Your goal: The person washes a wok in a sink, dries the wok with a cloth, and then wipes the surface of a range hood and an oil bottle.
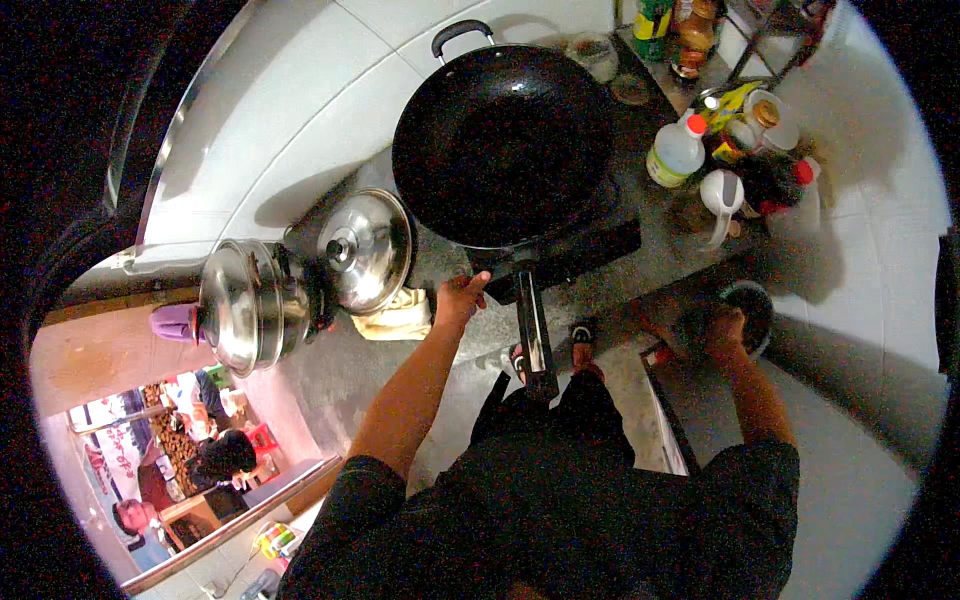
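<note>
A large dark wok (pixel 502 142) with a long handle (pixel 535 330) pointing towards me sits on a black stove (pixel 592 251). My left hand (pixel 461 298) is at the stove's front edge, left of the wok handle. Its thumb sticks out and the other fingers curl; whether they grip a part of the stove I cannot tell. Off to the right, my right hand (pixel 727 330) is at a dark round container (pixel 759 304) below the counter. Shadow and blur hide its fingers and anything in them.
Left of the wok, a steel lid (pixel 367 251) leans by a folded cloth (pixel 397 319), near a stacked steamer pot (pixel 247 307). A red-capped bottle (pixel 675 154), a white jug (pixel 721 195) and several seasoning containers crowd the counter's right. People are visible beyond an opening at lower left.
</note>
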Demonstrator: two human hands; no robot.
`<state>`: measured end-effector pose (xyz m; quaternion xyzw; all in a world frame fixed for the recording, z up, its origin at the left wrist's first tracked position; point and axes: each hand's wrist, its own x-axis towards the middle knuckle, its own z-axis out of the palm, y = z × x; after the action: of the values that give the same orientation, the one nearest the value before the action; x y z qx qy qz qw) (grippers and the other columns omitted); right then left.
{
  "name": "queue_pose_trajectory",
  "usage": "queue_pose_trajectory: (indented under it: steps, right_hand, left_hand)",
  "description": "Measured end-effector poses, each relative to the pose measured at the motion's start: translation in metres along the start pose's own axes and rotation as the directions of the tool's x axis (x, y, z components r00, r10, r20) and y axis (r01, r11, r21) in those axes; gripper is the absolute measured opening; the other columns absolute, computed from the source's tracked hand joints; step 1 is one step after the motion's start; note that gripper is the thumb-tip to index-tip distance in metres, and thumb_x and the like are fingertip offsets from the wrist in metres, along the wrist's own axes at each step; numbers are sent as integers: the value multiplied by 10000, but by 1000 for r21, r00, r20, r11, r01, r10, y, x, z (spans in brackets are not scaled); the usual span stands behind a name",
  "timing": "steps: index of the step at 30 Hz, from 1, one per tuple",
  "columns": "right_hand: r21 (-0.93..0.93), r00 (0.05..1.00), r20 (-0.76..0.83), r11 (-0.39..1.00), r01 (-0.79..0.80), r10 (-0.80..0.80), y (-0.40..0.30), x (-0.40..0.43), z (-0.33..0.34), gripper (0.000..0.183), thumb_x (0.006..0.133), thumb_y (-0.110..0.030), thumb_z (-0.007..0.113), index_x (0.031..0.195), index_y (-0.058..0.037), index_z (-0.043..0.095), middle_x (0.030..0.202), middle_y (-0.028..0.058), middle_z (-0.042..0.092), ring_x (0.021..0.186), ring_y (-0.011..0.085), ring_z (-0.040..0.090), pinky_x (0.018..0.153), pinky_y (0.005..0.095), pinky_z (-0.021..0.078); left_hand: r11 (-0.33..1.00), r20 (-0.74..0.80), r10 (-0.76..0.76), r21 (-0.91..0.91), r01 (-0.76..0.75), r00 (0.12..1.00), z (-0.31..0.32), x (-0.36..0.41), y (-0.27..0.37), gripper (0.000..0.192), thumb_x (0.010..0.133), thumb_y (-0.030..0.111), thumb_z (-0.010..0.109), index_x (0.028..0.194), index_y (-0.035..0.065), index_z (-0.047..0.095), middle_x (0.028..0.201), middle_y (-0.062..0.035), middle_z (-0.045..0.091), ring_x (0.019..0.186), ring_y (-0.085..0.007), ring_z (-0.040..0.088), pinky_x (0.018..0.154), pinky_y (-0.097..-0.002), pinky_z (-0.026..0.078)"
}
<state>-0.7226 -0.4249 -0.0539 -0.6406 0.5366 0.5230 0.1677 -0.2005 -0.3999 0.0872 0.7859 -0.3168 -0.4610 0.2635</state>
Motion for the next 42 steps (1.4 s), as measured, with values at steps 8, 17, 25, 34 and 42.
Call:
queue_pose_trajectory:
  steps: [8, 17, 25, 34, 42]
  right_hand:
    - [848, 867, -293, -529, 40, -404, -165, -108, -131, 330, 883, -362, 496, 917, -56, 615, 717, 81, 606, 621, 196, 593, 552, 325, 475]
    - [-284, 771, -481, -758, -588, -418, -238, -113, -178, 286, 893, -293, 489, 876, -13, 547, 652, 57, 558, 563, 189, 525, 524, 293, 452]
    - [-290, 918, -299, -892, -347, -260, -256, -119, -198, 200, 904, -264, 484, 793, -98, 484, 606, 22, 498, 521, 169, 501, 454, 291, 430]
    - [848, 778, -519, 99, 521, 355, -256, -108, -181, 308, 887, -305, 455, 921, -22, 573, 823, 171, 590, 706, 363, 582, 642, 440, 477]
    - [823, 778, -514, -47, 566, 361, -226, -151, -181, 317, 872, -288, 473, 823, 8, 575, 830, 222, 597, 829, 377, 577, 705, 469, 451]
  left_hand:
    - [981, 92, 115, 144, -128, 989, 2, 6, 11, 509, 751, 475, 636, 575, 5, 548, 514, -79, 551, 490, -164, 526, 519, -314, 416]
    - [968, 134, 150, 181, -173, 980, 2, 15, 0, 503, 772, 509, 595, 577, 48, 545, 507, -39, 528, 445, -121, 473, 439, -290, 363]
    - [986, 256, -9, 162, -34, 967, -8, 14, 5, 441, 808, 490, 563, 598, 106, 509, 490, -8, 459, 383, -107, 368, 381, -274, 266]
    - [884, 370, 176, 349, -312, 912, -3, 12, 10, 406, 845, 430, 526, 597, 108, 507, 476, -16, 449, 367, -111, 363, 358, -254, 248]
    - [315, 487, 735, 371, -874, 471, -13, 26, -13, 257, 864, 275, 463, 697, 93, 537, 570, -32, 508, 407, -132, 401, 375, -283, 286]
